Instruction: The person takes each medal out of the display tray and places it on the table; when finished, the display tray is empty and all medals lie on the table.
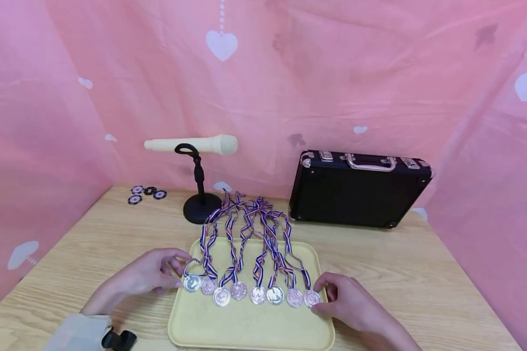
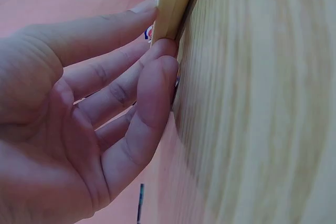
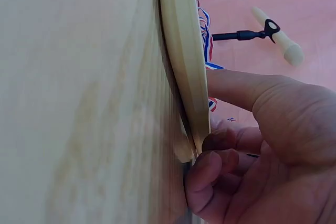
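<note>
A pale yellow tray [image 1: 250, 326] lies on the wooden table. Several round medals [image 1: 221, 296] are lined up across it, their striped red, white and blue ribbons [image 1: 233, 239] trailing over its far edge. At the tray's left side my left hand [image 1: 151, 270] grips the edge, thumb at the rim and fingertips low against the side in the left wrist view. On the opposite side my right hand [image 1: 351, 302] holds the edge beside the rightmost medal. In the right wrist view its thumb reaches over the rim and its other fingers [image 3: 199, 182] curl by the underside.
Behind the tray a white microphone [image 1: 193, 145] rests in a black stand [image 1: 199, 200]. Several poker chips [image 1: 150, 190] lie at the back left. A black briefcase [image 1: 355, 190] stands at the back right against a pink cloth [image 1: 263, 97] with hearts.
</note>
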Demonstrator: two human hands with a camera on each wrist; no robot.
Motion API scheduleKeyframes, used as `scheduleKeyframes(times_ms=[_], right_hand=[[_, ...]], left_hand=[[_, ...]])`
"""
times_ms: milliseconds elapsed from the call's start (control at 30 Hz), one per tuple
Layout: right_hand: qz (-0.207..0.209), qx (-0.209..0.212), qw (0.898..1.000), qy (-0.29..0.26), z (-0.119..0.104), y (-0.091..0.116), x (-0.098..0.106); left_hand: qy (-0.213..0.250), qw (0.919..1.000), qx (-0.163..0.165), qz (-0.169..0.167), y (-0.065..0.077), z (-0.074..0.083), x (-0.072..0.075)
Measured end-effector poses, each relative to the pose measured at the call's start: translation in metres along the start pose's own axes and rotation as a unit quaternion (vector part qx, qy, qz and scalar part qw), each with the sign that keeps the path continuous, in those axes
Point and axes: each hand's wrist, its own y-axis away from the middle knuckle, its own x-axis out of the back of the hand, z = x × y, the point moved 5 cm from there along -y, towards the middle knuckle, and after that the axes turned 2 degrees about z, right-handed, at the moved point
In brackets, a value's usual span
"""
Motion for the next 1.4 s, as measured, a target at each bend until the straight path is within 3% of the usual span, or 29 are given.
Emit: scheduleKeyframes(times_ms=[300,700,833,1033,1233,1400], right_hand=[[0.021,0.044,0.999,-0.005,-0.011,0.002,0.001],[0.014,0.102,0.994,-0.044,-0.014,0.005,-0.003],[0.022,0.085,0.994,-0.067,-0.012,0.003,-0.001],[0.025,0.024,0.991,-0.127,-0.006,-0.004,0.01],[0.045,-0.02,0.977,-0.209,0.002,-0.027,0.039],[0.08,-0.042,0.955,-0.284,0.004,-0.057,0.076]], left_hand=[[-0.005,0.9999,0.009,0.001,0.0,-0.001,0.001],[-0.003,0.9999,0.011,0.003,0.0,-0.003,0.0],[-0.002,0.9999,0.014,0.006,0.0,-0.002,0.0],[0.001,0.9999,0.015,0.005,0.002,0.0,0.0],[0.0,1.0,0.007,0.006,0.002,0.001,-0.001],[-0.001,1.0,0.002,0.008,0.002,0.0,-0.001]])
